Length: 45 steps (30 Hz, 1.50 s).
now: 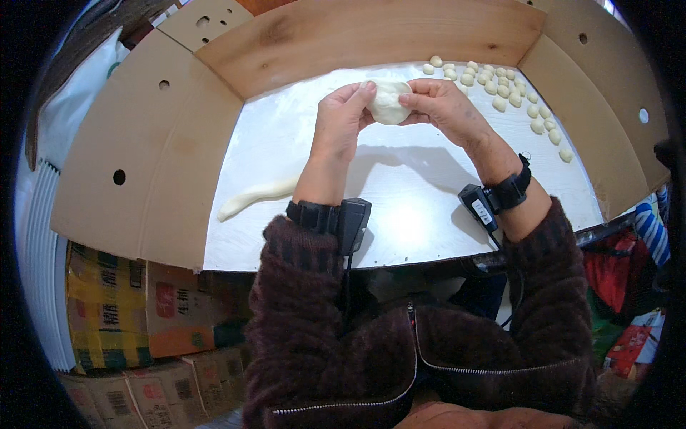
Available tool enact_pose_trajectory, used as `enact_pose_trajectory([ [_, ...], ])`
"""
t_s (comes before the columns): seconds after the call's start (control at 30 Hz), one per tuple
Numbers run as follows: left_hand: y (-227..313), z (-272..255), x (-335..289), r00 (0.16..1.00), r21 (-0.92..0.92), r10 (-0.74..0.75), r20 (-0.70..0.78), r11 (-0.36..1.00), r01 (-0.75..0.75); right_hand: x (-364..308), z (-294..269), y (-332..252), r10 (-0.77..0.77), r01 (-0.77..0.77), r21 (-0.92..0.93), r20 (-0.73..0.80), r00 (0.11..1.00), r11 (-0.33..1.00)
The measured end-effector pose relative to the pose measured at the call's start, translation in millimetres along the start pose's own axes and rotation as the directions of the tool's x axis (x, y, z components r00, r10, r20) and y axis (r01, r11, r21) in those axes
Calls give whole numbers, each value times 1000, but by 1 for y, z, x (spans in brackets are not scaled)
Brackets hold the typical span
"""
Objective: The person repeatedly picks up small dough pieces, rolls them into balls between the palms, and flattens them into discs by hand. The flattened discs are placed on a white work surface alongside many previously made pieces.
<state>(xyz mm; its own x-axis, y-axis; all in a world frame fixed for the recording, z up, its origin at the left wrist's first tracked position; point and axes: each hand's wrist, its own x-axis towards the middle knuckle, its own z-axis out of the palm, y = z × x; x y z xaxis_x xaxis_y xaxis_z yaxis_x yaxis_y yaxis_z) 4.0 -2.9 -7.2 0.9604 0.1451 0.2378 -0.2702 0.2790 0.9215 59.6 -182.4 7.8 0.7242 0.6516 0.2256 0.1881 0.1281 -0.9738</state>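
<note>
Between my two hands, raised over the white work surface [279, 136], is a flattened round of pale dough [388, 102]. My left hand [344, 107] pinches its left edge between thumb and fingers. On the opposite edge, my right hand [439, 106] grips it the same way, thumb in front and fingers behind. A long rope of dough [254, 196] lies to the left, its right end hidden behind my left forearm. Several small dough balls [499, 104] are scattered across the far right of the surface.
Cardboard panels stand at the left [143, 143] and right [593, 100] of the surface. A wooden board [379, 36] walls off the back. Each wrist carries a strapped black device with a cable running down. Cardboard boxes [179, 307] are stacked below left.
</note>
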Motion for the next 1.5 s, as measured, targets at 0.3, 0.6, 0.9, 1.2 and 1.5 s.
enact_pose_trajectory([
  [0.3,2,7,-2,1000,140,-15,12,990,13,1,-7,2,35,-37,-69,-39,999,997],
  [0.6,1,0,-3,989,121,-110,98,988,98,-1,-6,-1,-26,20,-97,-63,998,995],
  [0.9,48,-32,23,999,598,-34,0,801,27,0,-7,1,-118,92,-188,-133,984,978],
  [1.2,62,-102,63,975,670,-186,-121,709,219,-1,-5,-7,-70,47,-242,-87,994,969],
  [1.5,32,-132,69,956,934,-260,-133,289,209,0,-4,-5,-45,32,-286,-42,998,958],
])
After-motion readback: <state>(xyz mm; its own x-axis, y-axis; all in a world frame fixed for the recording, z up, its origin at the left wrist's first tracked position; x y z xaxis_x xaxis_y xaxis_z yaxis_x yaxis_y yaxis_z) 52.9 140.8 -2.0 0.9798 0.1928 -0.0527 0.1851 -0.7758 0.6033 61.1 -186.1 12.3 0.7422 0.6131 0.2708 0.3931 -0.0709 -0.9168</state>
